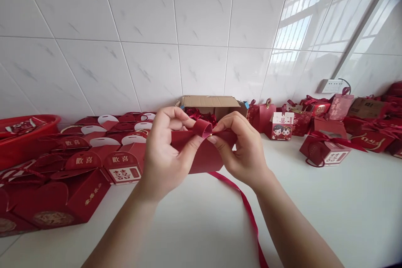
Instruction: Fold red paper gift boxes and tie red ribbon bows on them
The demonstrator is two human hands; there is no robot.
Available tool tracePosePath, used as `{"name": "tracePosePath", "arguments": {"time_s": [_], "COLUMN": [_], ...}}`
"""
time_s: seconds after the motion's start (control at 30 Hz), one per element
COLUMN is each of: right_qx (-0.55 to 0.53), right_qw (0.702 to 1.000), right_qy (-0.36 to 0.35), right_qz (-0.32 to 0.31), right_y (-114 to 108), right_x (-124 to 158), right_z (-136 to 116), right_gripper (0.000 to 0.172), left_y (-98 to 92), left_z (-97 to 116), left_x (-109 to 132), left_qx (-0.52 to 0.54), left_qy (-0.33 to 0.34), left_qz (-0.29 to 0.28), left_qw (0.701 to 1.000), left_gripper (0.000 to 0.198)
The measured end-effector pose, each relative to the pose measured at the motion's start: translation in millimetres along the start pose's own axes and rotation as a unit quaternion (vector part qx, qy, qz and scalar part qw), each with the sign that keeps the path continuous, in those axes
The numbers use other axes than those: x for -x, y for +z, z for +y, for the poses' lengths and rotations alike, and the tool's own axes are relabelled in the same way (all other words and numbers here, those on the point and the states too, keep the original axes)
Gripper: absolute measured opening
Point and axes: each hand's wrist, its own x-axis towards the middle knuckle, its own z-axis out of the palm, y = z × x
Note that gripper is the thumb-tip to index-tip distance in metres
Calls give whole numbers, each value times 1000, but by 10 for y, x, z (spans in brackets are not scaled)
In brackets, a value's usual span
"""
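A dark red gift box (pixel 205 158) is between my hands, its plain side facing me. Above its top edge a wide red ribbon (pixel 204 127) curls into a loop. My left hand (pixel 165 153) pinches the left side of this loop between thumb and fingers. My right hand (pixel 240 148) is closed on the ribbon just right of the loop, thumb against fingertips, with a tiny gold-coloured spot beside them. A long ribbon tail (pixel 245 203) runs from under the box down the white table. My fingers hide much of the box's top.
Many red gift boxes (pixel 121 165) crowd the left, with a red plastic basin (pixel 29 138) behind. An opened cardboard carton (pixel 210 101) holding red ribbon stands against the tiled wall. Further boxes and bags, including a ribboned box (pixel 325 150), line the right near a power strip (pixel 330 86).
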Motion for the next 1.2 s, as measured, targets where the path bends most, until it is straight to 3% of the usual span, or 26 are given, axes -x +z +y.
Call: {"name": "tracePosePath", "arguments": {"time_s": [0.2, 0.37, 0.7, 0.83, 0.93, 1.07, 1.2], "right_qx": [9, -6, -26, -20, -7, -4, -9], "right_qw": [1000, 1000, 998, 998, 999, 1000, 998], "right_qy": [-12, -4, 54, 43, 23, 27, 51], "right_qz": [4, -4, -20, -27, -24, -3, -29], "right_y": [18, 26, 57, 26, 13, 21, -11], "right_x": [2, 4, 17, 7, 4, 6, -1], "right_z": [50, 45, 32, 33, 25, 31, 83], "right_gripper": [17, 16, 10, 11, 12, 11, 8], "left_y": [-51, -70, -67, -83, -120, -204, -268], "left_z": [-11, -14, -77, -57, -51, -100, -132], "left_x": [-57, -55, -63, -87, -124, -173, -179], "left_qx": [48, 13, 0, -27, -40, -57, -107], "left_qy": [-33, -50, -25, -12, -26, -88, -117], "left_qz": [-65, -66, -62, -75, -104, -191, -218], "left_qw": [996, 996, 998, 997, 993, 976, 963], "left_gripper": [33, 31, 30, 23, 16, 22, 23]}}
